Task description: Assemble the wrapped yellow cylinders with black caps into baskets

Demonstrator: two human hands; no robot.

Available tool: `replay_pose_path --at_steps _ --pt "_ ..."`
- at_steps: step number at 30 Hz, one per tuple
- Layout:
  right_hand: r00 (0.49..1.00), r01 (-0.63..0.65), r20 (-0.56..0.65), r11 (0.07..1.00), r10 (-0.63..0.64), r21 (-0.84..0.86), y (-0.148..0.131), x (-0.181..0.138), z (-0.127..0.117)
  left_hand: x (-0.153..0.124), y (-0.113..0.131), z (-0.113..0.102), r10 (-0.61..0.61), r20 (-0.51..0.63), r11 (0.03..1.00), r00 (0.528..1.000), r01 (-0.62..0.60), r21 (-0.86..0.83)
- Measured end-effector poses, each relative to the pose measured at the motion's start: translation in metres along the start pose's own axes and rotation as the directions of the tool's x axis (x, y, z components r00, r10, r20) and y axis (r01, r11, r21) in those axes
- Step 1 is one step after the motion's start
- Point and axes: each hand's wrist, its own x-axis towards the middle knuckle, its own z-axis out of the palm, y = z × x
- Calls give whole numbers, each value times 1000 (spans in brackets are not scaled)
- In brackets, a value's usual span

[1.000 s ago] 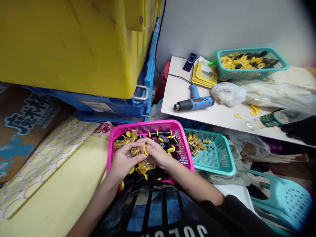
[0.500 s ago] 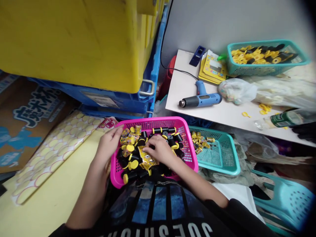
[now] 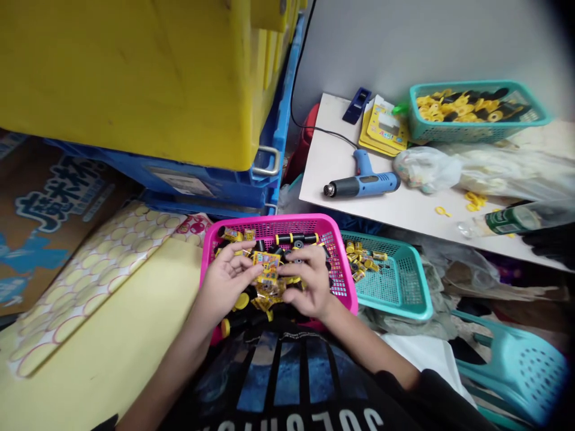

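A pink basket (image 3: 341, 251) rests on my lap, full of small black tubes with yellow caps and yellow printed labels. Both my hands hover over its middle. My left hand (image 3: 224, 284) and my right hand (image 3: 308, 281) pinch the two ends of a yellow printed label (image 3: 268, 266) between their fingertips. Under my hands, more yellow-capped tubes (image 3: 240, 302) lie loose in the basket.
A teal basket (image 3: 399, 287) with several labelled tubes sits right of the pink one. A white table (image 3: 341, 197) carries a blue heat gun (image 3: 363, 182), plastic bags and another teal basket (image 3: 476, 123). Yellow and blue crates (image 3: 135, 84) rise on the left; a teal chair (image 3: 516, 365) lower right.
My left hand came back from the basket's left rim to the middle. My right hand lifted a yellow label, and both hands now hold it together.
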Motion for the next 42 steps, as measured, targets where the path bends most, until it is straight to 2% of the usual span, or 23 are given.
replay_pose_path --at_steps 1,2,3,5,6,7,8,10,12,14,17,19,21,24,26,28,29,30,32,33,38,40,42 --pt "987 -159 37 982 156 101 -4 7 -4 0 1 -2 -13 51 999 999 11 37" --pt "945 -319 136 925 296 204 -6 13 -7 -1 3 -3 -30 111 997 993 22 72" --pt "878 -460 285 841 384 286 -8 19 -10 -2 5 -3 -47 169 994 985 29 102" --pt "719 -652 569 670 400 354 -9 27 -12 -4 7 -1 -67 243 989 968 33 143" --pt "667 -703 637 610 386 366 -8 28 -11 -5 7 2 -71 258 989 964 34 146" --pt "652 -729 644 565 400 386 -8 27 -9 -6 5 6 -71 261 990 963 37 132" --pt "664 -737 600 527 447 424 -7 26 -6 -6 4 10 -67 256 994 964 42 100" --pt "694 -714 436 469 573 519 -6 19 -1 -6 -1 17 -44 225 999 973 44 3" --pt "685 -688 322 435 653 580 -5 13 0 -4 -4 20 -21 168 998 985 30 -53" --pt "669 -699 342 402 660 591 -4 9 -2 -1 -3 16 -22 134 999 991 26 -29" --pt "641 -755 504 355 580 552 -2 7 -7 1 2 7 -66 204 998 977 60 33" --pt "639 -764 556 357 532 537 -1 7 -6 3 4 4 -86 261 996 962 76 46" --pt "658 -750 542 384 523 539 0 8 -1 4 2 5 -85 263 996 961 78 37" --pt "698 -712 459 460 549 532 4 11 9 9 -3 11 -75 178 997 981 79 -16" --pt "734 -678 398 561 550 475 10 18 12 12 -4 12 -75 97 995 992 81 -61" --pt "768 -628 348 739 538 243 21 29 10 15 -2 9 -62 -5 996 998 61 -68" --pt "778 -571 338 820 530 29 29 36 8 16 0 6 -46 -71 998 996 42 -52" --pt "779 -484 345 852 523 -199 38 43 7 17 2 2 -28 -138 999 990 25 -24" --pt "749 -275 412 809 519 -519 56 54 6 17 5 -6 4 -263 999 965 8 44" --pt "722 -193 461 790 517 -582 64 57 8 17 6 -9 16 -307 998 952 5 67" --pt "620 -23 629 812 469 -583 84 58 32 19 3 -14 -10 -345 999 938 24 38" --pt "602 3 661 826 449 -564 84 58 38 19 1 -14 -48 -331 998 942 62 31" --pt "611 0 666 841 428 -541 80 62 34 19 -1 -16 -54 -309 997 950 68 35"
